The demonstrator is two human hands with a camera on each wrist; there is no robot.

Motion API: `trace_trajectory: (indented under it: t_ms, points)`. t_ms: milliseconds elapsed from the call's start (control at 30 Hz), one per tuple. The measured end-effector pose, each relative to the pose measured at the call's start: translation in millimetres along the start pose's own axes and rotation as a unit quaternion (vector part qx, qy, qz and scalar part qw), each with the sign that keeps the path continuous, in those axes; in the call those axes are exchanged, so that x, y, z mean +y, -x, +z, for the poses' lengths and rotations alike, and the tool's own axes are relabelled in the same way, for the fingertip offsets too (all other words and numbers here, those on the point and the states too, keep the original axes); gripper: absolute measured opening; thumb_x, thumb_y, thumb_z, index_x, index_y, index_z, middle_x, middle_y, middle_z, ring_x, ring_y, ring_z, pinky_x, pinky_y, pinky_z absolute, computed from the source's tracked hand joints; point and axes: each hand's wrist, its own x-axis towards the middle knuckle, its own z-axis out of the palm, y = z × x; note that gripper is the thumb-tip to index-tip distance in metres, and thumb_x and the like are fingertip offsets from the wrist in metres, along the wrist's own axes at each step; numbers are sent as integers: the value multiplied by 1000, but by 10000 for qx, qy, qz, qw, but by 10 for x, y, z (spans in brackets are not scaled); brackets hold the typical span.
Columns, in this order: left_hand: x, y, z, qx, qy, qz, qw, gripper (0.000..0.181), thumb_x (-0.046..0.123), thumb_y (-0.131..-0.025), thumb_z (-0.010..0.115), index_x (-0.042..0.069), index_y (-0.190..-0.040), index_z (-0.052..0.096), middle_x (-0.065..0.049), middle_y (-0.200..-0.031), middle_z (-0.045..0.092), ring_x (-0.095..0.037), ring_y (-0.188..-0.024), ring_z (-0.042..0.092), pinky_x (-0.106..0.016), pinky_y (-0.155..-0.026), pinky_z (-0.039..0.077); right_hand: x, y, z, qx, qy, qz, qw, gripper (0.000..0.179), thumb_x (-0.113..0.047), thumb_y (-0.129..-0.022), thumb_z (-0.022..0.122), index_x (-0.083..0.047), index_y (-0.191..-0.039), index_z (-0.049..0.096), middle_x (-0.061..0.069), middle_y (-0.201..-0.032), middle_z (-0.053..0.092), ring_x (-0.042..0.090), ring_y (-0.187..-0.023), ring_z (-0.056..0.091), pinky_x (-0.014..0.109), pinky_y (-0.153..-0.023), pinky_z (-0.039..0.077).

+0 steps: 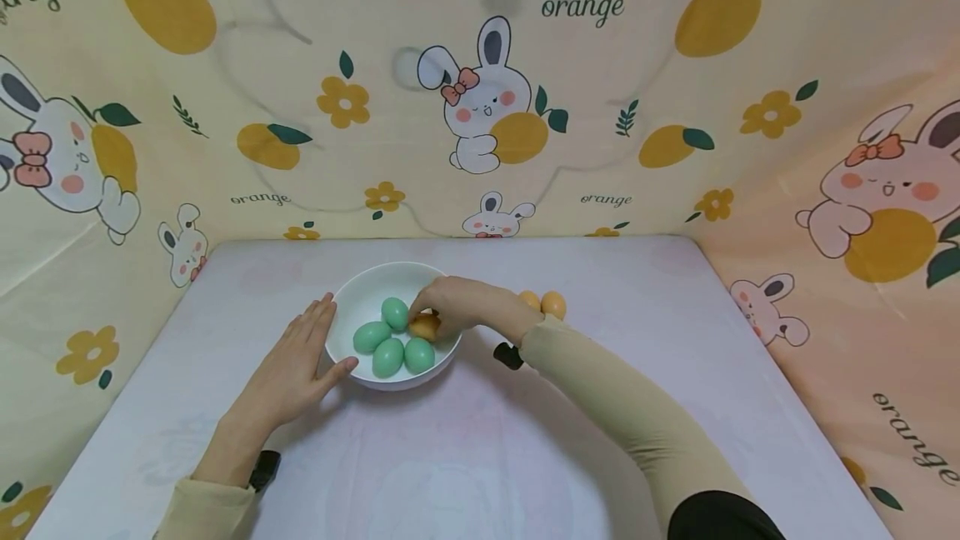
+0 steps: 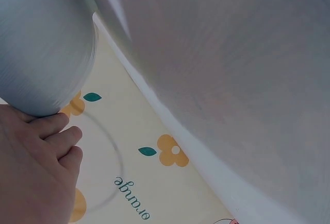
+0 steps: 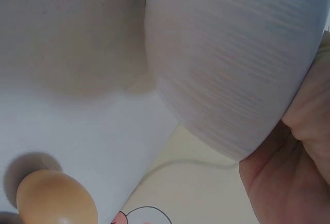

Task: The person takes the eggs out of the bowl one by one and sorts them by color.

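Observation:
A white bowl (image 1: 438, 369) stands on the table with several green eggs (image 1: 387, 358) inside. My right hand (image 1: 468, 304) reaches over its right rim, thumb and fingers curled round an orange-brown egg (image 1: 424, 327) low in the bowl beside the green ones. At the left side, my left hand (image 1: 292, 369) rests against the bowl with its fingers straight and thumb at the front rim. The left wrist view shows the left fingers (image 2: 54, 126) along the bowl's outer wall (image 2: 46, 44). In the right wrist view the bowl hides the right fingertips.
Two more orange eggs (image 1: 553, 304) sit on the white table (image 1: 435, 465) right of the bowl, partly behind the right forearm. A patterned cloth (image 1: 375, 15) with rabbits and oranges hangs round the back and sides.

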Motion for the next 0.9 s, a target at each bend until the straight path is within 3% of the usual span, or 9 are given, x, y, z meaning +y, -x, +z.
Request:
trace_trajectory:
  t_ms: [433, 900]
  points:
    - [8, -10, 8, -10, 11, -17, 10000, 95, 54, -100, 60, -6, -162, 21, -25, -169, 22, -46, -155, 22, -63, -124, 23, -38, 73, -28, 82, -54, 187, 9998, 46, -9, -86, 82, -14, -131, 73, 1, -119, 69, 13, -104, 62, 25, -95, 52]
    - [14, -2, 1, -138, 66, -108, 9998, 94, 53, -101, 59, -5, -163, 18, -23, -171, 18, -44, -157, 18, -61, -126, 21, -66, 195, -68, 581, -538, 282, 9965, 49, -13, -89, 82, -14, -136, 69, 2, -130, 65, 14, -111, 61, 28, -101, 51]
